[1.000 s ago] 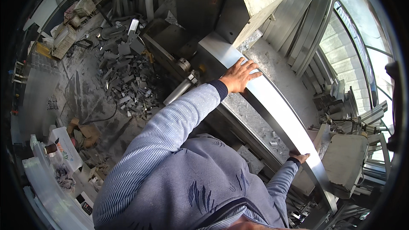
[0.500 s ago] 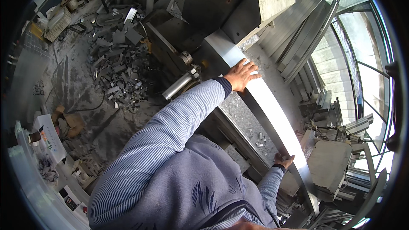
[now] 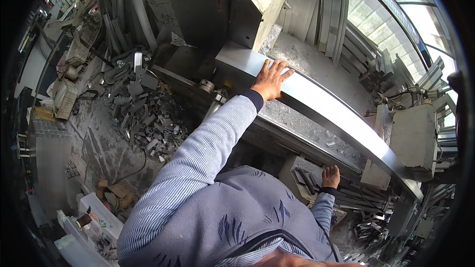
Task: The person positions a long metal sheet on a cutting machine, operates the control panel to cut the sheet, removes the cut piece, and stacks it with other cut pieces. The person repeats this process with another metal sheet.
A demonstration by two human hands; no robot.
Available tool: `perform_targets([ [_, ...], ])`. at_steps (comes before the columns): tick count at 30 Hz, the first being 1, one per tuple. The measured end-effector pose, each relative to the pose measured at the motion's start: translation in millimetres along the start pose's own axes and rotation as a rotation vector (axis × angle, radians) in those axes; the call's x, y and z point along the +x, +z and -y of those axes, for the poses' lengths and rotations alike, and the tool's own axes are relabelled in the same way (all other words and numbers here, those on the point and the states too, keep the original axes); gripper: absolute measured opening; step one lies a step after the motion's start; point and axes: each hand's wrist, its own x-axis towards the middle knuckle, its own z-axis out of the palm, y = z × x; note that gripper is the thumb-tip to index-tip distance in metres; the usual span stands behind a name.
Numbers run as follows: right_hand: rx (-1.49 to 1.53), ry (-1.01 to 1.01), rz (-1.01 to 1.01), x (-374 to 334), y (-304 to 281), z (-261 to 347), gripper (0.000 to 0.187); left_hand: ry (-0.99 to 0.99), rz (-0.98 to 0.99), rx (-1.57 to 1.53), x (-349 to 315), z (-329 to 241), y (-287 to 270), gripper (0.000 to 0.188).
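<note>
A long shiny metal profile point(image 3: 326, 104) lies aslant from the machine at upper middle down toward the lower right. Resting on its top face is my left hand point(image 3: 269, 80), fingers spread and open. The profile's upper end sits against the grey machine housing point(image 3: 213, 15). My right hand point(image 3: 330, 177) is in the air, apart from the profile and on its near side. Its fingers point up, loosely parted, and nothing shows in them. Under the profile runs a metal machine bed point(image 3: 297, 118) strewn with bright chips.
Metal offcuts point(image 3: 143, 113) form a heap on the floor at left. Long metal profiles point(image 3: 329, 15) lean at the upper right. A pale boxy machine head point(image 3: 413, 141) stands near the profile's lower end. A white carton point(image 3: 99, 215) lies at lower left.
My right hand has let go of the profile's lower part and is now apart from it. My left hand stays on the profile. The view has turned.
</note>
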Motion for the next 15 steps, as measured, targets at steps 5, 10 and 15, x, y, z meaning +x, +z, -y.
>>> perform_targets([
  [5, -0.156, -0.135, -0.087, -84, -40, -31, 0.048, 0.029, -0.002, 0.007, 5, -6, -2, 0.095],
  [10, -0.063, -0.171, -0.227, -166, -80, -59, 0.044, 0.035, -0.084, 0.038, 7, -11, 8, 0.108],
  [15, -0.112, -0.159, -0.247, -187, -108, -60, 0.042, 0.029, -0.078, 0.052, 6, -14, 9, 0.108],
])
